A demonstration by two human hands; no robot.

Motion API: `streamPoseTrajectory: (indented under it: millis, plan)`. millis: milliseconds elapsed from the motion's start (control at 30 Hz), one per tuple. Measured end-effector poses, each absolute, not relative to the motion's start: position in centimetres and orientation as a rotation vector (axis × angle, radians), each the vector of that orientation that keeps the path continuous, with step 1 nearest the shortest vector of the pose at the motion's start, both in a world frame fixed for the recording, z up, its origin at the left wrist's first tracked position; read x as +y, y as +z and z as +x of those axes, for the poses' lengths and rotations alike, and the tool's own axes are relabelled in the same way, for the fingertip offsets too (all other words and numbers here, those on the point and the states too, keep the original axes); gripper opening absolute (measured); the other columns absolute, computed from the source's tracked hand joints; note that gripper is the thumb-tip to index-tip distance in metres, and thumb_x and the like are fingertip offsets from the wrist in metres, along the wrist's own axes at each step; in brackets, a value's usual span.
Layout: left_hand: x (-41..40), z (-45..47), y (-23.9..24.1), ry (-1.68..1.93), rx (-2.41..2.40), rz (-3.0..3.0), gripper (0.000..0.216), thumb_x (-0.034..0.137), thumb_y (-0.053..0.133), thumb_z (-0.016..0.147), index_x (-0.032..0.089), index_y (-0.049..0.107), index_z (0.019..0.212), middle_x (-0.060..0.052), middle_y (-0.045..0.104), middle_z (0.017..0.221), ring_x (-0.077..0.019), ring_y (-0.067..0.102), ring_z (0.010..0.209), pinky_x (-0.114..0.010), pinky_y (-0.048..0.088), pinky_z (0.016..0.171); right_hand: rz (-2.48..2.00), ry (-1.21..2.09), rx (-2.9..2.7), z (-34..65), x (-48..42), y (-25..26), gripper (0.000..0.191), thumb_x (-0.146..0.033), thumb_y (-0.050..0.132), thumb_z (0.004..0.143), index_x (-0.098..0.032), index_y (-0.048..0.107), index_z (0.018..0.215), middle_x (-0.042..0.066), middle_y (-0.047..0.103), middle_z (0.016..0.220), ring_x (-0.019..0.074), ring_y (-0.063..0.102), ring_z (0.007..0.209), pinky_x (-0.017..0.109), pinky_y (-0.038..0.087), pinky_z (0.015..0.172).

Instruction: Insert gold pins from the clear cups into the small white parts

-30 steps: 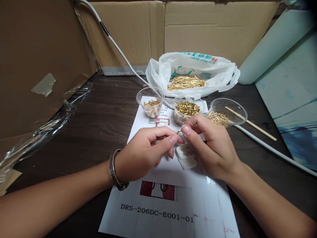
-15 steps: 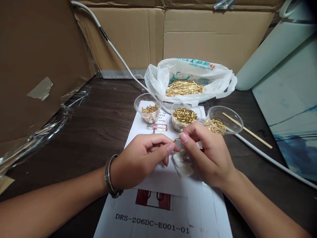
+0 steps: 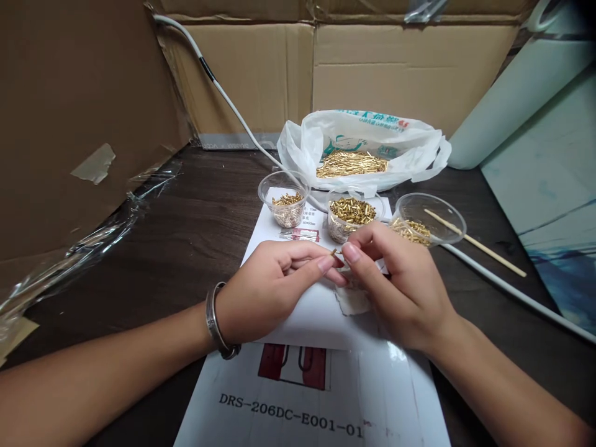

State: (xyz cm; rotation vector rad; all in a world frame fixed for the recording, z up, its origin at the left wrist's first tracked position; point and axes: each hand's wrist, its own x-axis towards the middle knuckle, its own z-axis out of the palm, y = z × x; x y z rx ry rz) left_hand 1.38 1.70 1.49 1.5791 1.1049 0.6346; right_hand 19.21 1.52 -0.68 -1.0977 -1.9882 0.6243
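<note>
My left hand [image 3: 272,288], with a metal bangle [image 3: 215,320] on its wrist, pinches a tiny brass tube [image 3: 334,252] between thumb and forefinger. Close against it, my right hand [image 3: 403,292] is closed in a pinch on a small thin gold pin [image 3: 339,252], mostly covered by the fingertips. The two parts meet or nearly meet end to end; I cannot tell whether they touch. Below the fingers a crumpled white tissue [image 3: 351,301] lies on a white sheet of paper [image 3: 302,320].
Behind my hands stand three clear plastic cups of small gold parts: left [image 3: 284,202], middle [image 3: 351,214] and right [image 3: 442,217]. A wooden stick [image 3: 493,251] leans out by the right cup. Beyond them lies a white plastic bag [image 3: 298,146] with long gold pins [image 3: 352,164]. A white cable [image 3: 237,112] crosses the table.
The camera view has shifted slightly, so the table and cups sit a little further right and higher. Both hands remain pinched together, and the left hand's tube has turned slightly.
</note>
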Motion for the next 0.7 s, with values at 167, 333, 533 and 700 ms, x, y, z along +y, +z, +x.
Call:
streamPoseTrajectory:
  millis: [167,333,533,700]
  plan:
    - [1.72,1.27,1.3,0.609,1.07,1.573,0.025,0.03,0.051,0.089,0.013,0.07,0.089,0.006,0.048,0.04,-0.003,0.036,0.034,-0.015,0.027,0.036,-1.106,0.63,-1.985,19.19,1.47,-0.7,0.014,-0.026,0.046,0.091,-0.019,0.048,0.079,-0.005,0.053,0.062,0.0073,0.047,0.054,0.022,0.035,0.053]
    - [1.58,1.24,1.4,0.615,1.084,1.574,0.025,0.031,0.052,0.088,0.013,0.07,0.087,0.004,0.056,0.048,-0.0023,0.036,0.035,-0.016,0.027,0.036,-1.122,0.565,-1.964,19.29,1.57,-0.7,0.014,-0.026,0.047,0.091,-0.019,0.049,0.079,-0.004,0.053,0.063,0.0082,0.047,0.055,0.023,0.034,0.053]
    - [1.57,1.25,1.29,0.624,1.083,1.546,0.024,0.03,0.053,0.088,0.014,0.069,0.091,0.004,0.057,0.048,-0.0021,0.035,0.033,-0.016,0.025,0.035,-1.127,0.549,-1.965,19.36,1.79,-0.69,0.015,-0.026,0.047,0.091,-0.019,0.05,0.078,-0.004,0.052,0.063,0.0086,0.046,0.055,0.023,0.033,0.053]
    - [1.62,1.26,1.3,0.62,1.035,1.526,0.023,0.029,0.052,0.088,0.013,0.067,0.093,-0.002,0.072,0.078,-0.001,0.041,0.037,-0.015,0.028,0.035,-1.103,0.564,-1.973,19.18,1.71,-0.73,0.014,-0.025,0.048,0.09,-0.019,0.049,0.078,-0.005,0.052,0.065,0.0081,0.046,0.058,0.023,0.033,0.056]
